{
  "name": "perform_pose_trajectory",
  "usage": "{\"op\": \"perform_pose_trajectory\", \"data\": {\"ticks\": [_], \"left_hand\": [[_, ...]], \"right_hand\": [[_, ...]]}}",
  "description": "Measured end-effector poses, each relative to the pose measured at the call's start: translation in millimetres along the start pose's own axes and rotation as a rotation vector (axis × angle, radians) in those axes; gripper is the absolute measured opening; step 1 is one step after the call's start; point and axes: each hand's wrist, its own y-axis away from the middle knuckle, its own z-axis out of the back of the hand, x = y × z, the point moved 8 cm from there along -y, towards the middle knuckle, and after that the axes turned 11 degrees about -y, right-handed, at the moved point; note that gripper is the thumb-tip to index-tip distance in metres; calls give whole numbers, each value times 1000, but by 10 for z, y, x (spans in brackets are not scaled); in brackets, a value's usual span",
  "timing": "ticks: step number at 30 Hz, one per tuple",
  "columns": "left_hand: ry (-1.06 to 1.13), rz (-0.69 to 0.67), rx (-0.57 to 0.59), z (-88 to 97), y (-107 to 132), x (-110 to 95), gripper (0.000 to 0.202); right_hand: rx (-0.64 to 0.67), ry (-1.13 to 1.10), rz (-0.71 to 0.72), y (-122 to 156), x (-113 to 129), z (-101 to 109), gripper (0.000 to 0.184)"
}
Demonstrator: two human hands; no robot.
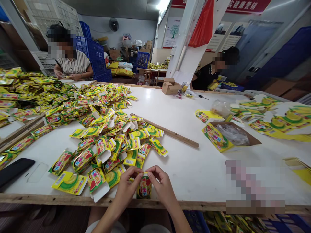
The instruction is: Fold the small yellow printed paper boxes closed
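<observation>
At the table's front edge I hold a small yellow-green carton upright, its printed front towards me. My left hand pinches its upper left corner between thumb and fingers. On the upper right corner, my right hand is closed in the same way. The fingers hide most of the carton's top end. Left of my hands lies a loose pile of like cartons, several with white end flaps sticking out. A carton with an open white flap lies close to my left forearm.
A wooden stick lies behind the pile. To the right stand an open display box with a clear plastic bag and stacked flat printed card. A black phone is at left. Two people sit across the table.
</observation>
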Motion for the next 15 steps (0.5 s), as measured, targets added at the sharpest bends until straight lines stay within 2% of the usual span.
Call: {"op": "perform_pose_trajectory", "data": {"ticks": [8,15], "left_hand": [[-4,-30,11,-22,23,-3,17],[1,-85,7,-8,57,51,12]], "right_hand": [[73,82,-35,-37,93,-28,22],[49,-59,-1,157,-75,8,20]]}}
